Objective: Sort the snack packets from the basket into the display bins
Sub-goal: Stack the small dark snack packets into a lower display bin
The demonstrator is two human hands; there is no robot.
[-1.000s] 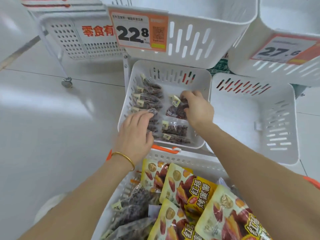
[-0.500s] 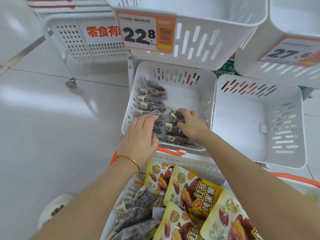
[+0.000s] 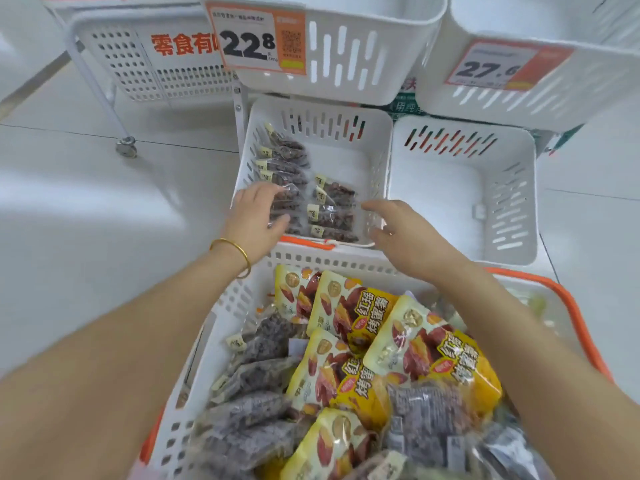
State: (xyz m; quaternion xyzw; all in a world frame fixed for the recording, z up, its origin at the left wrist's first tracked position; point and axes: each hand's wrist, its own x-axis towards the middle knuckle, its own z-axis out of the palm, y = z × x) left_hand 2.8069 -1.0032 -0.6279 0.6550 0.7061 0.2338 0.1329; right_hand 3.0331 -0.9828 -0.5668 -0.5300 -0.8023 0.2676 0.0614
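Nearest, the white slotted plastic basket with orange handles (image 3: 242, 306) is far from emptied; glossy yellow sweet-potato packets (image 3: 363, 317) lie heaped across its middle and right, and clear packets of dark dried fruit (image 3: 263, 344) are piled along its left and near side; most of the sorting, I judge, is left to do.

Just past the basket's far rim, the left hand (image 3: 254, 216), a thin gold bangle (image 3: 235, 251) at its wrist, lies loose with relaxed fingers on the left row of binned clear packets (image 3: 332, 209); it touches them and grips nothing. The right hand (image 3: 398, 230) hovers over that bin's near right corner, fingers spread and empty.

The binned packets lie in two tidy rows in the white slotted lower-left display bin (image 3: 377, 150); the right row is shorter, with bare floor behind it; that is the part done. Beside it, the white slotted lower-right display bin (image 3: 460, 202) shows nothing inside; no yellow packet has been binned as far as can be seen. Farther up hang two more white bins, one with an orange 22.8 price card (image 3: 256, 39), one with a 27.6 price card (image 3: 498, 65); their insides are hidden.

A second ago the right hand was deep in the bin, pinching a packet of the right row; it has let go and drawn back to the near rim; the left hand has barely moved.
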